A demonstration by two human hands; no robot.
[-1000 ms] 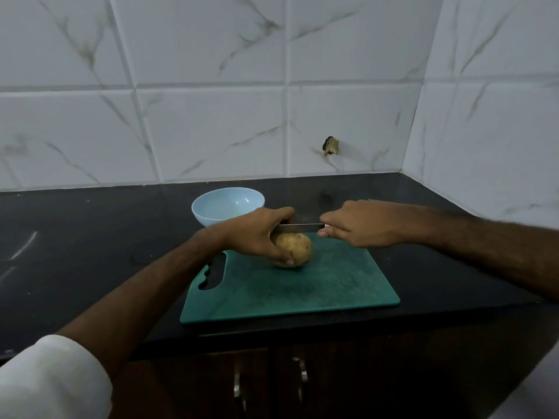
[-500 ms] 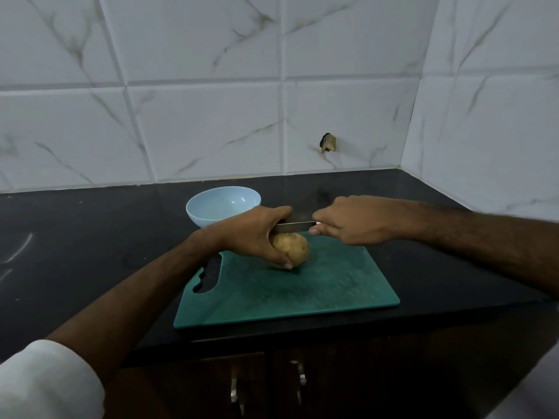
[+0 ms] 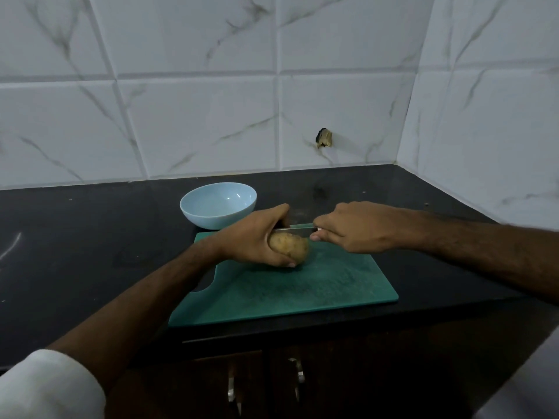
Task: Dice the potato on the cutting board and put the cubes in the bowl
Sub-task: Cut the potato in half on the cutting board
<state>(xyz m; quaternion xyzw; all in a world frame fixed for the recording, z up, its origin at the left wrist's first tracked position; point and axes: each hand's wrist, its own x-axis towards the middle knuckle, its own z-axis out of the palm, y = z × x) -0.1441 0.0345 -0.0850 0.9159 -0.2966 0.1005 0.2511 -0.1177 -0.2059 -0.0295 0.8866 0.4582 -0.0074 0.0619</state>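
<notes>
- Wall (image 3: 196,116): white glossy tiles with grey marble veins, grey grout lines; meets a side wall at a corner on the right. One small chipped hole (image 3: 324,138) low on the back wall, brownish inside.
- Surface (image 3: 75,237): black, polished stone look, a few pale specks and a faint white streak at left. Dark wood cabinet doors below with two metal handles (image 3: 298,373).
- Board (image 3: 317,288): green plastic, rectangular, rounded corners, matte with fine scuffs, cut-out handle at its left end. Lies flat near the front edge of the surface.
- Bowl (image 3: 218,207): pale blue, round, smooth glossy ceramic look, nothing inside. Stands on the surface just behind the board's back left corner.
- Left hand (image 3: 257,237): fingers curled over the top and thumb under the near side, holding the potato down on the board. White sleeve at lower left.
- Right hand (image 3: 354,226): fingers wrapped round the knife handle, which is hidden in the fist.
- Potato (image 3: 290,244): whole, oval, tan-brown skin, dull with small dark flecks, unpeeled. Sits on the back left part of the board, long axis roughly left-right, left half covered by the left hand.
- Knife (image 3: 298,227): thin flat steel blade, level, across the top back of the potato; tip hidden under the left fingers. Cannot tell if it has entered the skin.
</notes>
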